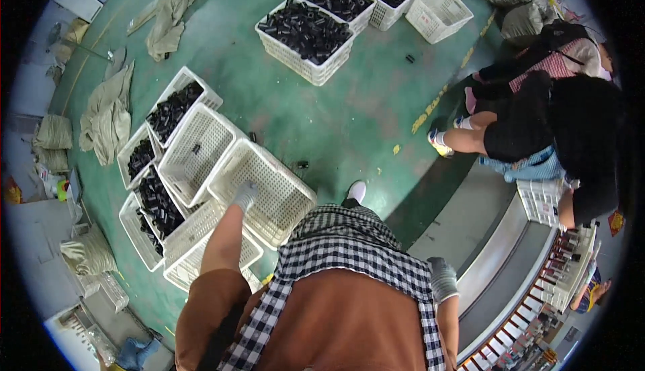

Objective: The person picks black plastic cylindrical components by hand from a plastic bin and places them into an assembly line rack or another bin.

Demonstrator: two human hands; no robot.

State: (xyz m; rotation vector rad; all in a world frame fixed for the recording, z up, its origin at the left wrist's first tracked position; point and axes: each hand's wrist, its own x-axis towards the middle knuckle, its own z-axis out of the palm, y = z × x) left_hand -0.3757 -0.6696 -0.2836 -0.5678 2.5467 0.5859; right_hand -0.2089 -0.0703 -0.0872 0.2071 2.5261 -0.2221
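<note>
My left hand (pixel 246 195), in a pale grey work glove, reaches over the near rim of a white perforated plastic crate (pixel 282 173). Its fingers are too small and foreshortened to show whether they grip anything. No loose pieces show inside that crate. Beside it, another white crate (pixel 195 149) holds one small black piece. At my right side, next to the checked apron (pixel 349 250), hangs my right hand (pixel 443 279) in a striped grey glove. Its fingers cannot be made out.
More white crates with black tubular pieces (pixel 161 203) stand to the left; filled crates (pixel 309 35) are farther ahead. Loose black pieces (pixel 302 165) lie on the green floor. At right, people (pixel 524 119) stand by a long grey bench (pixel 470 236). Sacking (pixel 111 112) lies far left.
</note>
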